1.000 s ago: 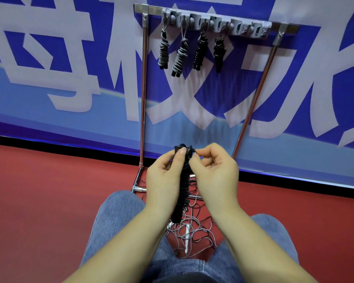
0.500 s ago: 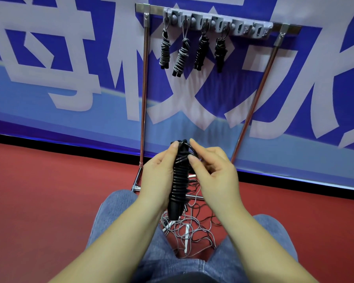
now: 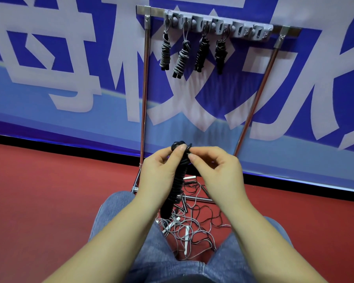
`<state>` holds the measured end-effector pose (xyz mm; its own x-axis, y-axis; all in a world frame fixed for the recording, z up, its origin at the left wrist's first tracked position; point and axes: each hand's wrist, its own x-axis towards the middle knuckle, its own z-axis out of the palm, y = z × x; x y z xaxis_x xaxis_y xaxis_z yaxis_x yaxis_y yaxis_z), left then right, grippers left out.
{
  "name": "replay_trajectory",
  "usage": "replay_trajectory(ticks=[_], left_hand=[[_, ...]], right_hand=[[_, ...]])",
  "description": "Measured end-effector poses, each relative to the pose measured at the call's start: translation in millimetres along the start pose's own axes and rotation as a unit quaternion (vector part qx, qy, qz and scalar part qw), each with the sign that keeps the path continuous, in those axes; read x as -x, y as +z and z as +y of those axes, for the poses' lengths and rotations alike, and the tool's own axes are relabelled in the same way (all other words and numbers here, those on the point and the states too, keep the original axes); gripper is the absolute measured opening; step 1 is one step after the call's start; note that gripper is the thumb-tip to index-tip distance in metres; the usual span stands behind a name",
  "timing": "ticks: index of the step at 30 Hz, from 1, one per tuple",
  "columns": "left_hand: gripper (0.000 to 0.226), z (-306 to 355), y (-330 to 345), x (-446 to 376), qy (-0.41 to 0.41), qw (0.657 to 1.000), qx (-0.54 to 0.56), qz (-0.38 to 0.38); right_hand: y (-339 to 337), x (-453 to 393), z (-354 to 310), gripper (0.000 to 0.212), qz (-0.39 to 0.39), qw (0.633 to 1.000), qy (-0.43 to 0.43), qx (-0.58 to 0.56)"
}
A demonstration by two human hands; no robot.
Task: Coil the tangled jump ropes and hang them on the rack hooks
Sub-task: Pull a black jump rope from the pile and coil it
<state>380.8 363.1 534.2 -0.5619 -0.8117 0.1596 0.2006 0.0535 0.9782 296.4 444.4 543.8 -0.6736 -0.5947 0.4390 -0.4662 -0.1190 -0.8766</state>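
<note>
Head view: both hands worked at the top of a black rope bundle below the rack.

Held upright over the knees, the black coiled rope [image 3: 179, 180] sat well below the rack [image 3: 217, 27], with the left hand [image 3: 159, 176] curled round its upper part, thumb near the top loop. The right hand [image 3: 217, 172] pinched the cord end at the bundle's top between thumb and forefinger. Four coiled ropes [image 3: 192, 56] already hung from hooks at the left of the rack, with hooks free to their right. Under the rack, a tangle of grey and black cords [image 3: 192, 225] lay on the red floor [image 3: 49, 201]. If the pinch slipped before the end was tucked, the wraps would likely spring loose. A hanging loop left too small might not catch a hook.
</note>
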Motion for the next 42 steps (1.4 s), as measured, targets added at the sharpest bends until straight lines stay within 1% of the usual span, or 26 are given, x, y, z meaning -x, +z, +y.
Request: replay_trajectory(ticks=[2,4,8,11,12,14,15,17,19,20,21,23,24,25,26,29,32,34,36,39,42], left_hand=[[0.018,-2,-2,-2,0.007,1.000,-0.023,-0.011],[0.014,-2,-3,-5,0.026,0.997,-0.068,-0.022],[0.009,1,-7,-14,0.059,0.984,-0.159,-0.049],[0.013,3,-11,-17,0.072,0.973,-0.201,-0.082],[0.017,5,-12,-17,0.072,0.974,-0.191,-0.098],[0.039,8,-11,-14,0.056,0.980,-0.143,-0.124],[0.046,10,-10,-13,0.045,0.983,-0.125,-0.124],[0.052,13,-8,-12,0.025,0.987,-0.127,-0.093],[0.052,12,-8,-14,0.018,0.989,-0.134,-0.053],[0.050,11,-7,-15,0.024,0.990,-0.134,-0.041],[0.047,10,-6,-16,0.035,0.990,-0.135,-0.036],[0.042,9,0,-14,0.058,0.989,-0.133,-0.029],[0.040,9,2,-13,0.066,0.990,-0.124,-0.024],[0.036,8,5,-12,0.074,0.991,-0.110,-0.016],[0.030,7,5,-12,0.082,0.992,-0.098,-0.004],[0.015,1,2,-15,0.104,0.992,-0.075,0.020],[0.009,-3,1,-16,0.112,0.990,-0.085,0.029],[0.008,-4,4,-16,0.107,0.991,-0.080,0.013],[0.009,-6,5,-20,0.099,0.992,-0.075,0.007],[0.011,-7,6,-27,0.090,0.993,-0.074,0.022],[0.010,-3,8,-28,0.108,0.987,-0.109,0.038]], right_hand=[[-5,-4,0,0.024,-0.007,0.998,0.044,-0.047],[-8,-8,1,0.029,-0.028,0.997,0.054,-0.043],[-9,-12,2,0.042,-0.056,0.998,0.007,0.008],[-13,-16,0,0.045,-0.100,0.990,-0.049,0.083],[-15,-18,-1,0.045,-0.112,0.986,-0.062,0.107],[-18,-21,-3,0.039,-0.124,0.979,-0.069,0.147],[-19,-23,-4,0.036,-0.128,0.977,-0.067,0.157],[-21,-23,-7,0.029,-0.149,0.977,-0.054,0.143],[-19,-21,-12,0.020,-0.176,0.980,-0.030,0.091],[-17,-20,-14,0.018,-0.169,0.982,-0.027,0.076],[-13,-18,-14,0.023,-0.140,0.987,-0.028,0.073],[-6,-19,-14,0.030,-0.049,0.996,-0.031,0.074],[-3,-20,-15,0.028,-0.010,0.998,-0.026,0.062],[-1,-21,-16,0.024,0.013,0.999,-0.014,0.038],[-1,-22,-16,0.021,0.022,1.000,0.009,0.009],[-3,-27,-15,0.015,0.007,0.995,0.086,-0.048],[-3,-31,-11,0.019,0.010,0.986,0.132,-0.098],[-3,-37,-7,0.022,0.029,0.981,0.149,-0.119],[-2,-47,-3,0.025,0.032,0.974,0.175,-0.139],[0,-62,-1,0.026,0.021,0.963,0.216,-0.158],[0,-75,3,0.028,0.030,0.959,0.237,-0.150]])
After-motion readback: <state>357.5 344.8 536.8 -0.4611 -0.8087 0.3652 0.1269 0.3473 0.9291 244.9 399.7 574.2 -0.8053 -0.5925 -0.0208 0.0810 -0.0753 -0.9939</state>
